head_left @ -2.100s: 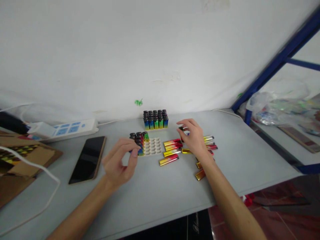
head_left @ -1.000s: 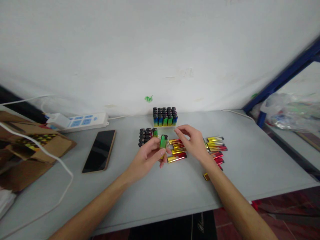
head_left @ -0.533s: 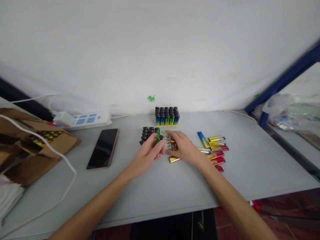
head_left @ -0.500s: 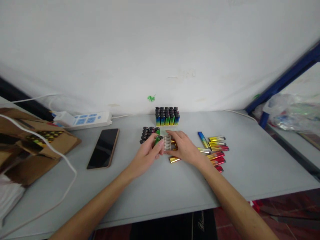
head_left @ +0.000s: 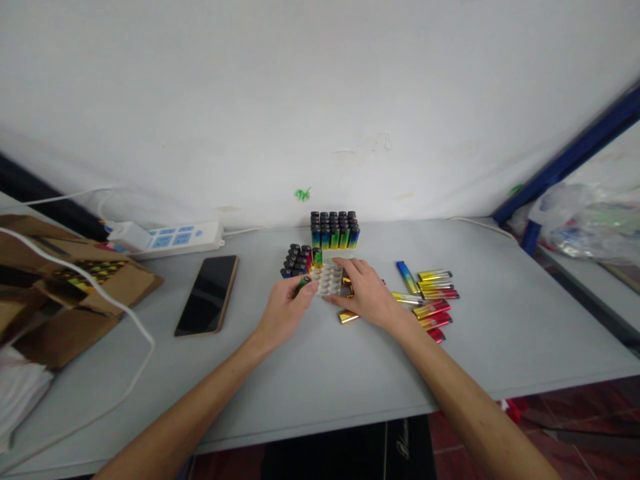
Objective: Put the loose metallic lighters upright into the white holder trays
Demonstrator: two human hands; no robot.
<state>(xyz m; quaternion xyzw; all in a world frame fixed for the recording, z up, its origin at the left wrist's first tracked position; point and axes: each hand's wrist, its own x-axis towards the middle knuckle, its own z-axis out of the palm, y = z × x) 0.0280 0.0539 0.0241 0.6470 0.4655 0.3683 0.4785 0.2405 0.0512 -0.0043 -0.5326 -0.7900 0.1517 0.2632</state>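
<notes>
My left hand [head_left: 285, 307] is closed on a green lighter [head_left: 303, 285] with a dark top, just off the near left side of a white tray with round pockets [head_left: 330, 280]. My right hand [head_left: 367, 293] spans the tray's right side, index finger at the far edge and thumb at the near edge. Several black-topped lighters [head_left: 296, 259] stand in the tray's left part, and a green lighter [head_left: 317, 256] stands beside them. Partly hidden under my right hand lie shiny gold pieces [head_left: 346, 283]. Another gold piece [head_left: 349, 316] lies near my right thumb.
A full block of lighters [head_left: 335, 230] stands by the wall. To the right lie a blue-yellow lighter [head_left: 407, 277] and several shiny red, gold and silver pieces [head_left: 433, 309]. On the left are a phone [head_left: 207, 295], a power strip [head_left: 175, 240], a white cable [head_left: 145, 340] and a cardboard box [head_left: 75, 313].
My left hand has moved left and slightly down with the green lighter, uncovering more of the tray. The tray's pockets now show more fully. My right hand has stayed nearly in place.
</notes>
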